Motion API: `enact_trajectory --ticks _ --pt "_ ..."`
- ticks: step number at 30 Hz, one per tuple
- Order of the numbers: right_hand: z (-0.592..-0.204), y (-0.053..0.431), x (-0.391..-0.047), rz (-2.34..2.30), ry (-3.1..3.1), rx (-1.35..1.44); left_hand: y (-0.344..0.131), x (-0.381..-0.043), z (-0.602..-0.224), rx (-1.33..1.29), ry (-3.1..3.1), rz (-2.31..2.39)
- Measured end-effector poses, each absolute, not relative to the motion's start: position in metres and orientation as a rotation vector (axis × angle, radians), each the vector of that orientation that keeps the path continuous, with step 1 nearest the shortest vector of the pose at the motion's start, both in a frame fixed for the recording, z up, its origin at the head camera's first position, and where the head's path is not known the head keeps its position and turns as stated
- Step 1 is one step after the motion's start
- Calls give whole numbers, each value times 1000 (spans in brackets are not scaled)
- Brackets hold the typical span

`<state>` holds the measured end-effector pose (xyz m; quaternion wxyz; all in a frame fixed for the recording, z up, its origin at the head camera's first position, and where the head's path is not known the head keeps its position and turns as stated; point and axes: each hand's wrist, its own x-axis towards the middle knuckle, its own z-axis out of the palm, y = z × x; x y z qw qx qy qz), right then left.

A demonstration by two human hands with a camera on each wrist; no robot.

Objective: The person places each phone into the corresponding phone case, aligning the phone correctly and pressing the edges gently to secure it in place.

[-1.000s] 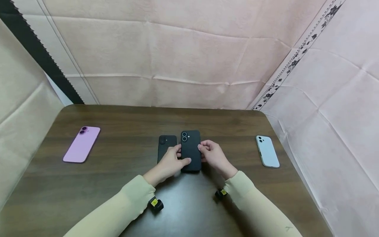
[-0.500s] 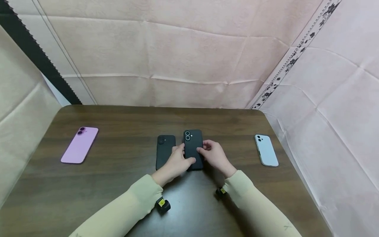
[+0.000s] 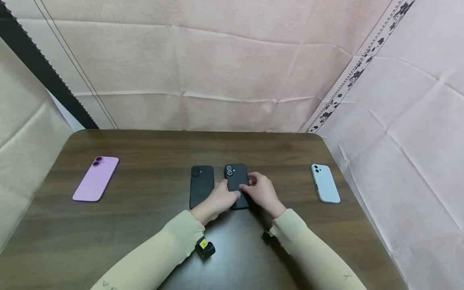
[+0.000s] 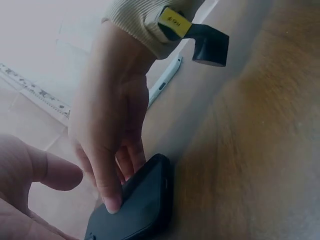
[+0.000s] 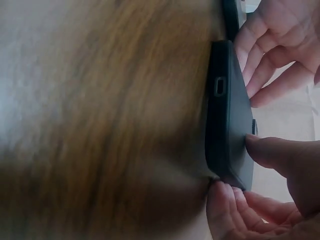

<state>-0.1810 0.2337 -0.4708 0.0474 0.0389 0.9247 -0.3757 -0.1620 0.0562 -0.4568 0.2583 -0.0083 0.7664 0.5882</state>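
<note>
A black smartphone [image 3: 237,177] with two camera lenses lies back up at the middle of the table [image 3: 152,233]. My right hand [image 3: 262,191] grips its right edge, thumb on the back and fingers along the side, as the right wrist view also shows. At the opposite edge is my left hand [image 3: 220,199], fingertips right beside the phone. Its thumb [image 4: 60,172] is raised away from the phone in the left wrist view. Just left of this phone lies another black smartphone [image 3: 201,183], its lower right part covered by the left hand.
A lilac phone [image 3: 96,179] lies at the table's left side, and a pale blue phone [image 3: 325,183] at the right. Pale cloth sheets [image 3: 224,72] hang behind and beside the table. Each wrist carries a small black camera [image 3: 206,247].
The held black phone has shifted slightly right and come down flat on the table beside the other one. My left hand has followed it to the right, and its thumb has slid toward the phone's lower edge.
</note>
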Motion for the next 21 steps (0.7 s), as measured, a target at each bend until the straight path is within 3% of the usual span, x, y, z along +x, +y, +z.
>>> enact_trajectory --ticks 21 --pt "-466 221 -181 -948 2833 159 49 -154 -453 118 2186 1479"
